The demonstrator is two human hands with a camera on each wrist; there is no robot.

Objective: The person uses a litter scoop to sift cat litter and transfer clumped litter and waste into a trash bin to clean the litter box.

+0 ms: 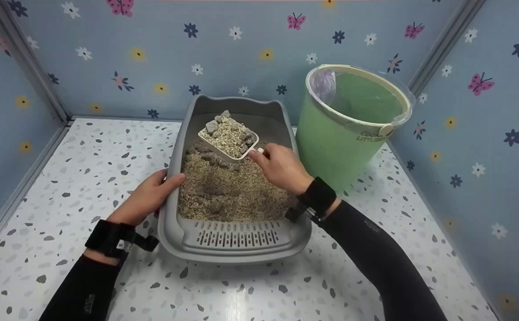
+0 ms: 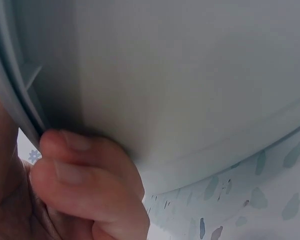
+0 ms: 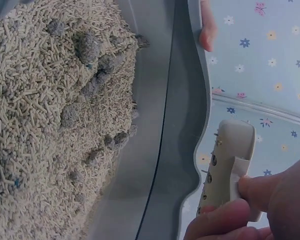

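Note:
A grey litter box (image 1: 237,257) holds pellet litter (image 1: 224,187) with grey clumps in it. My left hand (image 1: 152,196) grips its left rim, thumb over the top and fingers curled beneath, as the left wrist view shows. My right hand (image 1: 282,167) pinches the short handle of a white litter scoop (image 1: 218,150) above the box. Heaped in the scoop are pellets and several grey clumps (image 1: 212,126). In the right wrist view, the scoop's slotted side (image 3: 235,142) appears beyond the box's wavy rim, with thumb and fingers at its handle.
Right of the box stands a green bin (image 1: 337,142) lined with a clear bag (image 1: 324,84). Speckled white flooring (image 1: 121,147) surrounds the box. Blue walls (image 1: 224,53) with flowers and butterflies close off the back and sides.

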